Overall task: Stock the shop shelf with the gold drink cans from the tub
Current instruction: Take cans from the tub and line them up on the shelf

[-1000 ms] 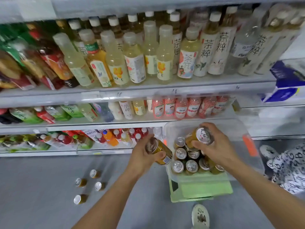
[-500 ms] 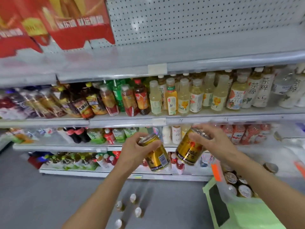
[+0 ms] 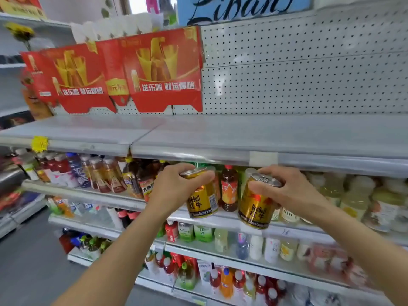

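Note:
My left hand [image 3: 176, 188] grips one gold drink can [image 3: 203, 200] by its top rim, held upright in front of the bottle shelves. My right hand [image 3: 289, 188] holds a second gold can [image 3: 256, 206] from above, tilted slightly to the right. Both cans hang just below the front edge of a bare grey shelf [image 3: 254, 138] backed by white pegboard. The tub is out of view.
Red cardboard boxes [image 3: 163, 71] stand at the back left of the bare shelf. Rows of drink bottles [image 3: 99, 173] fill the lower shelves. A yellow price tag [image 3: 39, 143] sits on the shelf edge at left. Grey floor lies at lower left.
My view has swung upward from the tub to the upper shelf. Both hands have lifted the two gold cans out of the tub and up to just under the bare shelf's edge.

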The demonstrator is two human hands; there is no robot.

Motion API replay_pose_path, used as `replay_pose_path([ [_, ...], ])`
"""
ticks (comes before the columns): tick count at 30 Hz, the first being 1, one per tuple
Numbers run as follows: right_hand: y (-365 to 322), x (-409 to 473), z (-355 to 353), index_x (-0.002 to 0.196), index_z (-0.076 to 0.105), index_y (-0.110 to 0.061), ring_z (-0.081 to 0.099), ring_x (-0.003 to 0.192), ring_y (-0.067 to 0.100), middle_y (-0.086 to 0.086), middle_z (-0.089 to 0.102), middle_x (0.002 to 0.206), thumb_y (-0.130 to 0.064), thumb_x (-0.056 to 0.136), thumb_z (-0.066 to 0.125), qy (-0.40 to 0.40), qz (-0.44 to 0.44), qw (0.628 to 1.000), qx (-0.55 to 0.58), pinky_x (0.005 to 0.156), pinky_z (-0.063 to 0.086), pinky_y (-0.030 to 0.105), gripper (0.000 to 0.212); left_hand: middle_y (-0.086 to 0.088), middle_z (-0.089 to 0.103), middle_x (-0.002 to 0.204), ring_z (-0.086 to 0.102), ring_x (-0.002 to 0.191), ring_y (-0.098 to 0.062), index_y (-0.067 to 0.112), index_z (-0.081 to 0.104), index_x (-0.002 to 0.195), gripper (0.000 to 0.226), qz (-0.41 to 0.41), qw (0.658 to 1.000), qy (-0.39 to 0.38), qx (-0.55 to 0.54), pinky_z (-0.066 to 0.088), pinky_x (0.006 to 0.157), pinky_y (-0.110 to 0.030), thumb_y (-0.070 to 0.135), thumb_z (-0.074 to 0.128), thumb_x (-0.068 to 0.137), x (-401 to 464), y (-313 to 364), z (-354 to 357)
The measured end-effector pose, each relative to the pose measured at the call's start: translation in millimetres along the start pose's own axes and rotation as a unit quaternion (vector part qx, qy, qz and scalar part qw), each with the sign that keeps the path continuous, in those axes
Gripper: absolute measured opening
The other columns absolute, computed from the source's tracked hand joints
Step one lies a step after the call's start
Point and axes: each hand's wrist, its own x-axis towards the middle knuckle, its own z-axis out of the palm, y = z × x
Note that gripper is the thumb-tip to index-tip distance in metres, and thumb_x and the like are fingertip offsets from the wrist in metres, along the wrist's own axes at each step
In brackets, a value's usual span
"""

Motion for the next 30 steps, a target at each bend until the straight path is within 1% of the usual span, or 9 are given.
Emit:
replay_pose_path([
  [4, -21.2, 40.9, 9.7, 0.1, 0.065, -0.035, 0.068, 0.075, 0.007, -0.009, 0.069, 0.09, -0.065, 0.061, 0.069, -0.005, -0.02, 1.0, 0.009, 0.055, 0.052, 0.019, 0.049, 0.005, 0.067, 0.107, 0.065, 0.093, -0.014, 0.024, 0.067, 0.117, 0.069, 0.024, 0.999, 0.027, 0.012, 0.055, 0.083, -0.035, 0.068, 0.071, 0.065, 48.0, 7.8, -36.6],
  [7, -40.9, 73.2, 23.3, 0.103, 0.064, -0.033, 0.067, 0.079, 0.008, -0.007, 0.068, 0.095, -0.065, 0.059, 0.068, 0.009, -0.036, 0.999, 0.008, 0.055, 0.051, 0.018, 0.055, 0.001, 0.069, 0.11, 0.066, 0.094, -0.017, 0.021, 0.068, 0.116, 0.069, 0.047, 0.998, 0.049, 0.016, 0.054, 0.088, -0.041, 0.067, 0.071, 0.065, 95.6, 8.0, -64.3],
  [13, -73.2, 143.4, 57.6, 0.102, 0.061, -0.029, 0.067, 0.073, 0.007, -0.005, 0.067, 0.092, -0.061, 0.059, 0.071, 0.05, -0.051, 0.997, 0.023, 0.053, 0.051, 0.018, 0.053, 0.001, 0.071, 0.103, 0.068, 0.091, -0.018, 0.021, 0.068, 0.112, 0.085, 0.058, 0.997, 0.041, 0.011, 0.055, 0.088, -0.046, 0.082, 0.065, 0.053, 213.7, -7.4, -103.8],
  [16, -80.1, 176.8, 75.2, 0.102, 0.059, -0.03, 0.067, 0.074, 0.006, -0.005, 0.067, 0.091, -0.065, 0.054, 0.069, 0.074, -0.05, 0.996, 0.014, 0.056, 0.053, 0.021, 0.06, 0.002, 0.072, 0.09, 0.068, 0.084, -0.018, 0.019, 0.068, 0.094, 0.059, 0.063, 0.997, 0.023, 0.037, 0.055, 0.084, -0.044, 0.072, 0.064, 0.067, 268.7, -20.4, -106.4],
  [19, -80.6, 204.5, 90.0, 0.104, 0.058, -0.03, 0.066, 0.076, 0.007, -0.007, 0.065, 0.09, -0.061, 0.061, 0.073, 0.092, -0.039, 0.995, -0.009, 0.058, 0.053, 0.022, 0.055, -0.001, 0.071, 0.101, 0.066, 0.088, -0.02, 0.016, 0.065, 0.106, 0.063, 0.057, 0.996, 0.025, 0.059, 0.053, 0.077, -0.037, 0.068, 0.064, 0.071, 311.1, -37.9, -100.1],
  [22, -80.7, 227.1, 102.8, 0.102, 0.058, -0.03, 0.064, 0.072, 0.005, -0.008, 0.064, 0.089, -0.055, 0.065, 0.076, 0.109, -0.032, 0.993, -0.032, 0.056, 0.047, 0.017, 0.049, 0.003, 0.066, 0.096, 0.059, 0.083, -0.018, 0.018, 0.062, 0.1, 0.051, 0.058, 0.994, 0.032, 0.086, 0.044, 0.069, -0.031, 0.063, 0.065, 0.076, 339.4, -53.8, -93.3],
  [24, -81.1, 237.4, 107.8, 0.101, 0.058, -0.03, 0.064, 0.072, 0.005, -0.008, 0.064, 0.089, -0.053, 0.065, 0.078, 0.121, -0.028, 0.991, -0.04, 0.056, 0.047, 0.018, 0.047, 0.002, 0.06, 0.097, 0.056, 0.084, -0.018, 0.017, 0.061, 0.11, 0.053, 0.051, 0.994, 0.036, 0.094, 0.042, 0.07, -0.031, 0.058, 0.066, 0.078, 349.0, -59.3, -89.5],
  [26, -83.0, 244.0, 111.4, 0.101, 0.059, -0.029, 0.063, 0.072, 0.004, -0.008, 0.064, 0.088, -0.053, 0.065, 0.078, 0.129, -0.023, 0.99, -0.052, 0.056, 0.046, 0.017, 0.047, -0.001, 0.062, 0.108, 0.06, 0.092, -0.021, 0.015, 0.058, 0.118, 0.063, 0.049, 0.994, 0.034, 0.092, 0.047, 0.073, -0.034, 0.06, 0.067, 0.075, 359.1, -65.3, -84.1],
  [30, -88.3, 255.9, 115.5, 0.102, 0.057, -0.03, 0.062, 0.073, 0.003, -0.009, 0.062, 0.088, -0.055, 0.065, 0.076, 0.137, -0.006, 0.985, -0.105, 0.056, 0.045, 0.017, 0.048, -0.004, 0.061, 0.115, 0.061, 0.1, -0.024, 0.02, 0.056, 0.116, 0.07, 0.055, 0.991, 0.023, 0.123, 0.053, 0.08, -0.039, 0.07, 0.065, 0.068, 370.1, -72.0, -74.8],
])
